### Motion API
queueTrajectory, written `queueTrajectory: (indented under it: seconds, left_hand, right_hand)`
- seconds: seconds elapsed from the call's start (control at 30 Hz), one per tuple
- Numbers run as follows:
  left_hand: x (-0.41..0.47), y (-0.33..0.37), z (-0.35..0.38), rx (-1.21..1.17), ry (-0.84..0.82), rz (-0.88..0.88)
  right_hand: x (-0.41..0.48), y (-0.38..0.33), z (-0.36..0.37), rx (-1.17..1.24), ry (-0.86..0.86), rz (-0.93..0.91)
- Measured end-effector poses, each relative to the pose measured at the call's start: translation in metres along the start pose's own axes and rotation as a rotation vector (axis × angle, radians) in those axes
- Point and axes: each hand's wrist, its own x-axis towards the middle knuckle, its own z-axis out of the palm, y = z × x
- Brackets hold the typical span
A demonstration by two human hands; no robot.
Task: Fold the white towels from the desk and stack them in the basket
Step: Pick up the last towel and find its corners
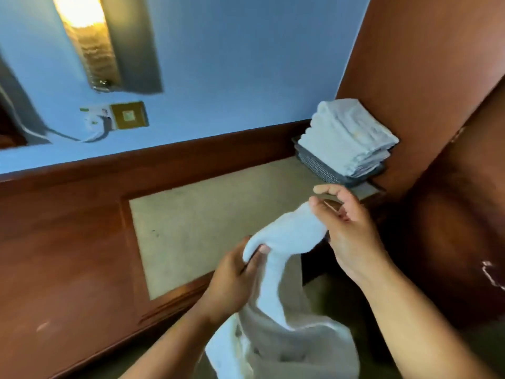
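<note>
An unfolded white towel (278, 305) hangs between my hands over the desk's near edge, its lower part bunched and blurred. My left hand (232, 280) pinches the top edge at the left. My right hand (347, 222) pinches the same edge at the right, with its index finger stretched out. Behind my right hand, in the desk's far right corner, a dark mesh basket (319, 168) holds a tall stack of folded white towels (349, 138) that rises above its rim.
The wooden desk (68, 255) has a beige inlay (207, 214) in the middle. A blue wall with a lit lamp (87, 36) and a socket with a white cable (114, 119) stands behind. A brown wooden panel (426, 64) closes the right side.
</note>
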Motion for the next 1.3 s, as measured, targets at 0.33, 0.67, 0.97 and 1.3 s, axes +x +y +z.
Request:
queueTrajectory:
  seconds: [0.33, 0.67, 0.97, 1.3]
  left_hand:
    - [0.033, 0.066, 0.157, -0.3, -0.239, -0.223]
    - [0.037, 0.076, 0.183, -0.239, -0.161, -0.102]
    - [0.047, 0.048, 0.164, -0.092, -0.108, -0.014]
    - [0.084, 0.062, 0.106, -0.466, -0.045, -0.108]
  right_hand:
    - [0.007, -0.02, -0.177, -0.034, 0.018, -0.071]
    - [0.044, 0.001, -0.173, -0.036, 0.355, -0.151]
    - [0.062, 0.008, -0.132, -0.061, 0.331, -0.235]
    - [0.063, 0.006, -0.107, -0.013, -0.369, -0.237]
